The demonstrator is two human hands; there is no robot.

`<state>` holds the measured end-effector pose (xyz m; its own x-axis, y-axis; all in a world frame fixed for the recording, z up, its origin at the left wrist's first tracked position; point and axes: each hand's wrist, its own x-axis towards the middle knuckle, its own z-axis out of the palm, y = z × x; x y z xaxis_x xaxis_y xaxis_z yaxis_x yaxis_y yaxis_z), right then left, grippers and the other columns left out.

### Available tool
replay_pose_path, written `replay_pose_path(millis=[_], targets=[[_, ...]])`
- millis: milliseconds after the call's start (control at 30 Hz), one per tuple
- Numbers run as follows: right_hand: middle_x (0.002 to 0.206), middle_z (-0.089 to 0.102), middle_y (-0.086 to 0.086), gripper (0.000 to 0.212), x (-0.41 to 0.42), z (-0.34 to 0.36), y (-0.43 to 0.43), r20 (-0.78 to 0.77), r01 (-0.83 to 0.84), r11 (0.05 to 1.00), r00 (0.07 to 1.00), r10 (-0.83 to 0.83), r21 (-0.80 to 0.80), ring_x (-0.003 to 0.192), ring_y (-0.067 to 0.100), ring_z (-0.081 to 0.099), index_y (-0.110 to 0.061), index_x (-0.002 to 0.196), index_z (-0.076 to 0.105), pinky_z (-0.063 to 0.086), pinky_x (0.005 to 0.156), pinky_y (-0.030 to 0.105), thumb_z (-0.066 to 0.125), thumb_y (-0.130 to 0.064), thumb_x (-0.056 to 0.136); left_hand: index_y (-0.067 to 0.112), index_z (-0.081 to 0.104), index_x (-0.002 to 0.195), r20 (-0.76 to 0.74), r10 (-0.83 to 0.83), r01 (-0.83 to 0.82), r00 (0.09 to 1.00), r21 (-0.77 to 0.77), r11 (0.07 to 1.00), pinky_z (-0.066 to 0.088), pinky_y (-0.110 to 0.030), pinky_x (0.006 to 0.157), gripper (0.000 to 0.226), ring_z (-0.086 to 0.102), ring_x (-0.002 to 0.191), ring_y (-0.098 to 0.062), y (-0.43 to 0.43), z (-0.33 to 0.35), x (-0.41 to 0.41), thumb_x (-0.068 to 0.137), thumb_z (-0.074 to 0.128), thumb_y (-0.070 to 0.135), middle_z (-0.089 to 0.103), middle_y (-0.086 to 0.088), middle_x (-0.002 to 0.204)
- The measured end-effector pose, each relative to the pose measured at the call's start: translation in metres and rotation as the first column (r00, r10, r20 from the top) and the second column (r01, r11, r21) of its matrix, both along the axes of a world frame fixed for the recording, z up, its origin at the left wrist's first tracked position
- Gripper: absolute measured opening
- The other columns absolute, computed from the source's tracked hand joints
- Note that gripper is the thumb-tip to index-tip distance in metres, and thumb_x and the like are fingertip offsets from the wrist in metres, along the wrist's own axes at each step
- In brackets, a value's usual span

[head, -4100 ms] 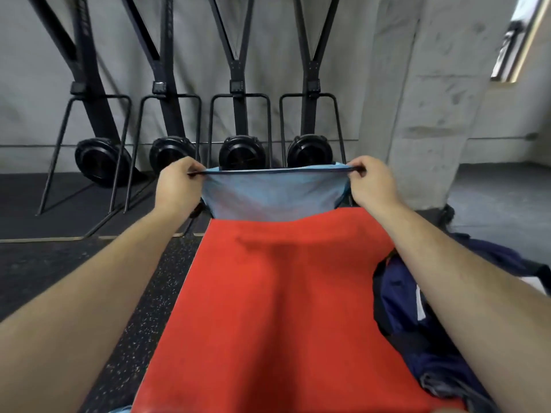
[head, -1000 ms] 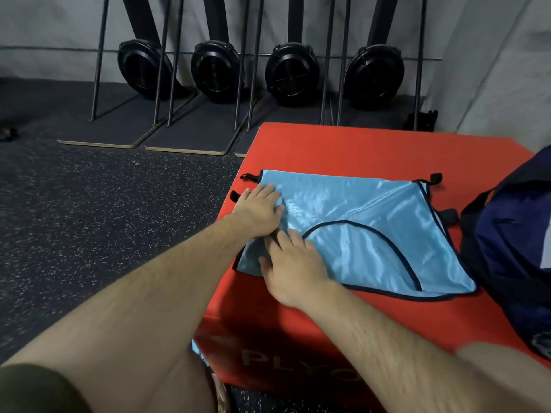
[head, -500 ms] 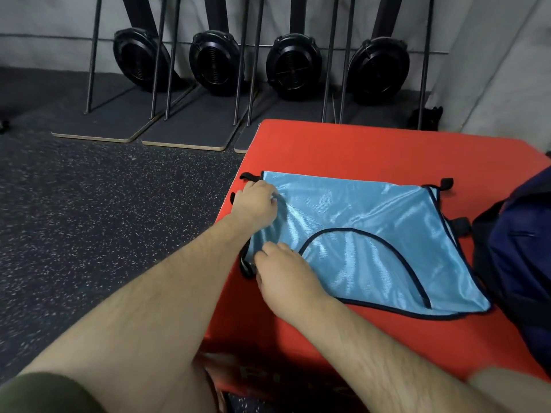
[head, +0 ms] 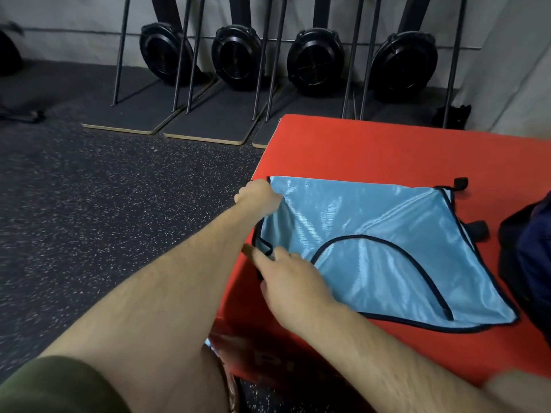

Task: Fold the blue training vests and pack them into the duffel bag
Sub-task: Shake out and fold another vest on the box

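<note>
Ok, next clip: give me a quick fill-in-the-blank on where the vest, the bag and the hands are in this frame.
1. The blue vest lies flat on top of a ____ box.
2. The left hand and the right hand both hold the vest along its ____ edge.
3. The duffel bag sits on the box to the ____ of the vest.

Missing words: red; left; right
</note>
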<state>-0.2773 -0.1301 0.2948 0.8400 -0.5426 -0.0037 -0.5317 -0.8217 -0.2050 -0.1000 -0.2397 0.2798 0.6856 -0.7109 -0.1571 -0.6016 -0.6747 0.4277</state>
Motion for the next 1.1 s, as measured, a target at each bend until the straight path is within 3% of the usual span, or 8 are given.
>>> replay_pose_path(millis=[100,233,300,433,733,900,1000,1100], targets=[[0.118,0.048,0.01,0.037,-0.001,0.003,0.002,-0.008,0.011,1.0,1.0,-0.01,0.026,0.105,0.034,0.054,-0.022,0.134,0.05,0.046,0.086,0.043,0.047,-0.019,0.098,0.012,0.057,0.104,-0.058,-0.06,0.056,0.997,-0.076,0.996,0.05,-0.042,0.094,0.025,0.065,0.096,-0.029,0.002,0.004,0.002,0.09,0.053,0.032,0.067,-0.008,0.101],[0.115,0.054,0.005,0.035,-0.001,0.009,0.002,0.131,0.138,0.977,0.978,-0.16,0.165,0.107,0.028,0.056,-0.013,0.115,0.054,0.048,0.09,0.04,0.056,-0.038,0.09,0.011,0.049,0.096,-0.145,-0.155,0.11,0.977,-0.281,0.953,0.041,-0.029,0.057,0.015,0.053,0.066,-0.017,0.003,0.003,0.011,0.089,0.054,0.023,0.058,-0.004,0.085],[0.112,0.056,0.005,0.03,0.002,0.01,0.0,0.183,0.198,0.964,0.956,-0.23,0.177,0.105,0.025,0.057,-0.013,0.112,0.055,0.048,0.089,0.038,0.058,-0.036,0.092,0.012,0.044,0.097,-0.152,-0.174,0.118,0.973,-0.324,0.939,0.035,-0.029,0.052,0.016,0.046,0.064,-0.014,0.007,0.005,0.013,0.09,0.056,0.019,0.051,-0.001,0.082],[0.1,0.061,0.002,0.006,0.003,0.01,-0.003,0.26,0.248,0.936,0.914,-0.311,0.251,0.091,0.023,0.059,-0.017,0.1,0.048,0.046,0.077,0.034,0.052,-0.02,0.097,0.015,0.043,0.103,-0.273,-0.134,0.006,0.953,-0.423,0.906,0.036,-0.029,0.056,0.027,0.042,0.066,-0.014,0.013,0.007,0.016,0.086,0.063,0.012,0.047,0.002,0.084],[0.077,0.051,-0.008,0.038,0.016,0.018,0.002,0.345,0.129,0.791,0.85,-0.399,0.597,0.064,0.009,0.051,-0.04,0.114,0.05,0.042,0.059,0.022,0.057,-0.011,0.09,0.019,0.057,0.094,-0.463,-0.115,-0.233,0.879,-0.627,0.743,0.039,-0.026,0.064,0.012,0.049,0.071,-0.012,0.028,0.033,0.031,0.086,0.065,0.015,0.057,0.005,0.084],[0.108,0.056,-0.016,0.039,0.027,0.021,0.013,0.382,0.03,0.755,0.849,-0.366,0.656,0.091,0.004,0.055,-0.039,0.11,0.064,0.046,0.09,0.02,0.06,-0.01,0.085,0.018,0.061,0.095,-0.443,-0.167,-0.189,0.881,-0.652,0.734,0.041,-0.027,0.067,0.015,0.051,0.069,-0.011,0.042,0.044,0.038,0.085,0.07,0.009,0.06,0.005,0.083],[0.106,0.051,-0.017,0.038,0.028,0.021,0.013,0.349,0.045,0.727,0.856,-0.382,0.685,0.077,0.006,0.05,-0.031,0.113,0.068,0.044,0.08,0.02,0.059,-0.011,0.082,0.024,0.07,0.084,-0.392,-0.185,-0.126,0.901,-0.646,0.753,0.044,-0.025,0.074,0.015,0.056,0.076,-0.01,0.043,0.046,0.036,0.083,0.072,0.01,0.066,0.006,0.081],[0.097,0.054,-0.007,0.039,0.019,0.025,0.009,0.316,0.098,0.728,0.856,-0.41,0.679,0.064,0.007,0.043,-0.029,0.115,0.066,0.036,0.062,0.016,0.062,-0.013,0.079,0.023,0.074,0.095,-0.336,-0.199,-0.05,0.921,-0.606,0.794,0.042,-0.01,0.065,0.013,0.058,0.076,-0.004,0.04,0.053,0.02,0.087,0.071,0.013,0.07,0.004,0.091]])
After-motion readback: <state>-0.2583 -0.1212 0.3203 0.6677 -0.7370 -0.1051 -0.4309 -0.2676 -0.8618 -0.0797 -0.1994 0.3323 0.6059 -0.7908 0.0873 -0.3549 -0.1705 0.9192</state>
